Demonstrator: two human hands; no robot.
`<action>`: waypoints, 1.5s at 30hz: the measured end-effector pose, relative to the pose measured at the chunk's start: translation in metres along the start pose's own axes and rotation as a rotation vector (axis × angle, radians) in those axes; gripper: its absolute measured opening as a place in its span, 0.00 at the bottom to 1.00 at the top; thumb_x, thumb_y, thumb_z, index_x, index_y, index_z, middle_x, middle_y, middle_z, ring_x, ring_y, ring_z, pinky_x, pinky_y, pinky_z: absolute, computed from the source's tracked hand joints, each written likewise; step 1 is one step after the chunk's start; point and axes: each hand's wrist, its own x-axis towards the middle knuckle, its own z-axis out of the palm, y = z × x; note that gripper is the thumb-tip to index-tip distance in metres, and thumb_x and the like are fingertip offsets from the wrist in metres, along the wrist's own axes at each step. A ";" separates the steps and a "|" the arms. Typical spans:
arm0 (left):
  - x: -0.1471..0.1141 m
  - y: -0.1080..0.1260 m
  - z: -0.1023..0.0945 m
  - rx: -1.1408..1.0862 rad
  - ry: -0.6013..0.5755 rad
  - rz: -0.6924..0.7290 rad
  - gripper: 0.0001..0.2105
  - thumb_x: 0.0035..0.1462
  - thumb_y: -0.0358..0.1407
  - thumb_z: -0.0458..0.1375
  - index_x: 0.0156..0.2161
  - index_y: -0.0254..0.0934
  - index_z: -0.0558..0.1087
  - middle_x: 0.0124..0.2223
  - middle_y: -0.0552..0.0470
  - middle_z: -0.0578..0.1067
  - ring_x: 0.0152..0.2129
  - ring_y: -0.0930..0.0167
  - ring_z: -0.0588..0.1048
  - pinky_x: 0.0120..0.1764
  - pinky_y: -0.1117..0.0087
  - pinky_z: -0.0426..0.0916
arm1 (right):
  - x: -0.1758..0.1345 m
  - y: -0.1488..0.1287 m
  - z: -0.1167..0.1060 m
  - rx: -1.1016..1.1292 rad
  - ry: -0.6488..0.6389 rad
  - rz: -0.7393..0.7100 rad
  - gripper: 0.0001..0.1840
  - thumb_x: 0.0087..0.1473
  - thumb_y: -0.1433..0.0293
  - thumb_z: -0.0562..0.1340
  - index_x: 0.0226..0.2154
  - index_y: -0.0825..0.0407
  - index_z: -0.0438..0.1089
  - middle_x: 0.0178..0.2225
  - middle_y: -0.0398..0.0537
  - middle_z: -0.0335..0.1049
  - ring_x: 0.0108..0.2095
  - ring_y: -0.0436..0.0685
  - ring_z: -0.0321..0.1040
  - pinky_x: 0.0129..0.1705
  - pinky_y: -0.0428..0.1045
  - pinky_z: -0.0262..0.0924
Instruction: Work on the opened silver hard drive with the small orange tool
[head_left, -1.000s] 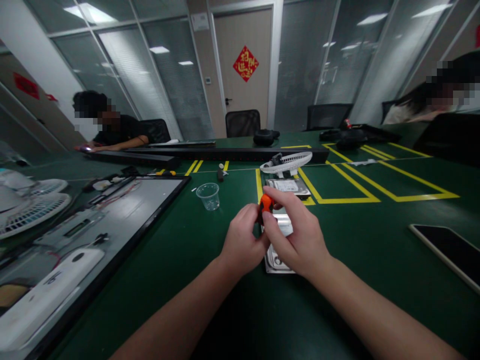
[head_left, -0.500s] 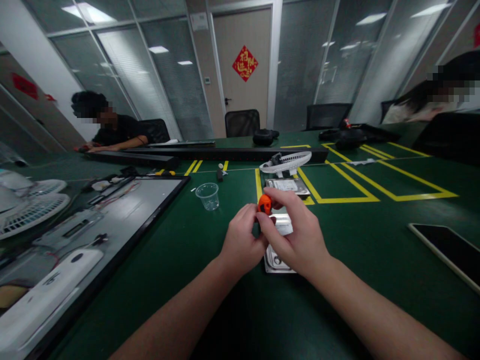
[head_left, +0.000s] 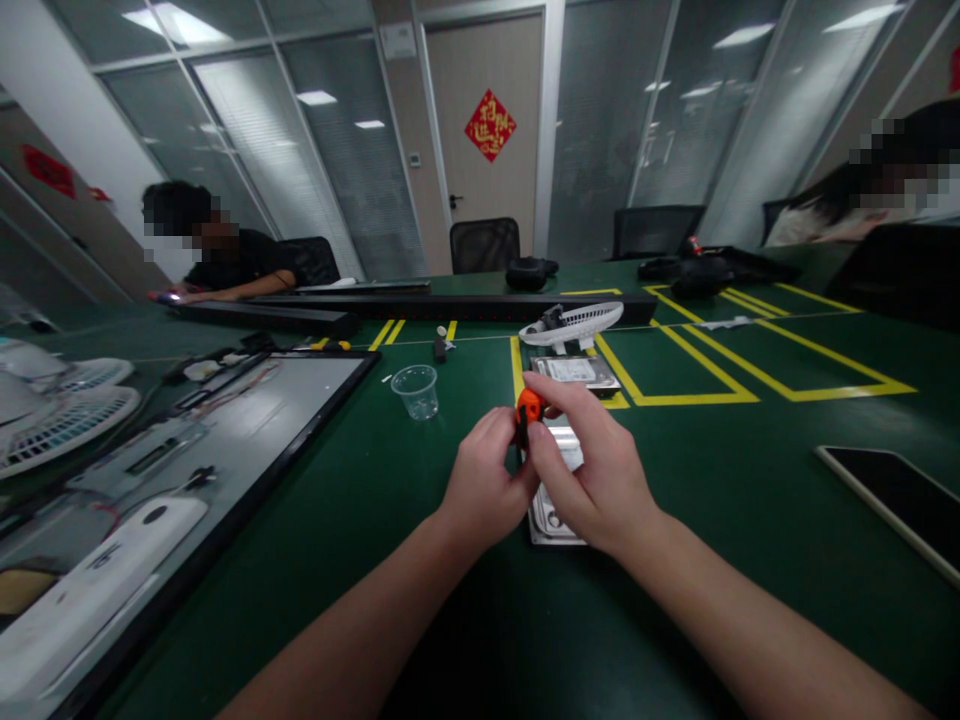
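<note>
An orange-and-black screwdriver (head_left: 531,402) stands with its handle end up between my hands; its shaft is hidden. My right hand (head_left: 592,460) is closed around the handle with thumb and fingers. On the near side, my left hand (head_left: 484,470) is curled, its fingertips against the screwdriver's lower part. Beneath both hands lies a silver hard drive (head_left: 551,518), partly covered by them. Another hard drive (head_left: 576,372) lies just beyond, next to a white fan grille (head_left: 581,325).
A clear plastic cup (head_left: 417,392) stands left of my hands. A large flat panel (head_left: 247,440) bearing electronic parts fills the left side. A phone (head_left: 896,500) lies at right. Long black bars (head_left: 480,309) cross the far table. Two other people sit beyond, left and right.
The screwdriver handle has turned a little, showing more black toward me. My right thumb and fingers have shifted slightly around it. My left hand is nearly still.
</note>
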 end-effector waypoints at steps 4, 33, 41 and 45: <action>-0.001 -0.001 0.000 -0.011 0.001 -0.007 0.06 0.62 0.30 0.59 0.44 0.37 0.72 0.41 0.47 0.78 0.36 0.65 0.76 0.40 0.66 0.70 | 0.000 0.000 0.001 -0.014 0.016 -0.007 0.22 0.65 0.72 0.59 0.61 0.50 0.64 0.47 0.52 0.74 0.45 0.59 0.72 0.49 0.57 0.70; -0.002 -0.004 -0.001 -0.052 -0.046 -0.012 0.05 0.65 0.33 0.59 0.45 0.37 0.72 0.42 0.47 0.78 0.38 0.64 0.78 0.42 0.64 0.71 | 0.001 -0.001 0.000 0.016 -0.012 -0.022 0.28 0.63 0.74 0.60 0.64 0.51 0.62 0.48 0.51 0.73 0.44 0.58 0.70 0.49 0.56 0.69; -0.002 -0.003 0.000 -0.018 -0.033 -0.023 0.04 0.66 0.34 0.58 0.44 0.37 0.72 0.42 0.47 0.77 0.38 0.65 0.77 0.42 0.65 0.71 | 0.001 -0.002 0.000 -0.005 -0.009 -0.004 0.25 0.64 0.73 0.60 0.62 0.48 0.63 0.48 0.51 0.74 0.45 0.59 0.71 0.48 0.58 0.69; -0.001 -0.002 0.000 -0.004 -0.019 -0.025 0.05 0.66 0.35 0.59 0.44 0.37 0.72 0.41 0.47 0.77 0.38 0.64 0.77 0.41 0.64 0.71 | 0.001 -0.001 0.001 -0.037 0.018 0.004 0.22 0.63 0.72 0.63 0.59 0.49 0.65 0.44 0.50 0.74 0.43 0.59 0.71 0.47 0.57 0.70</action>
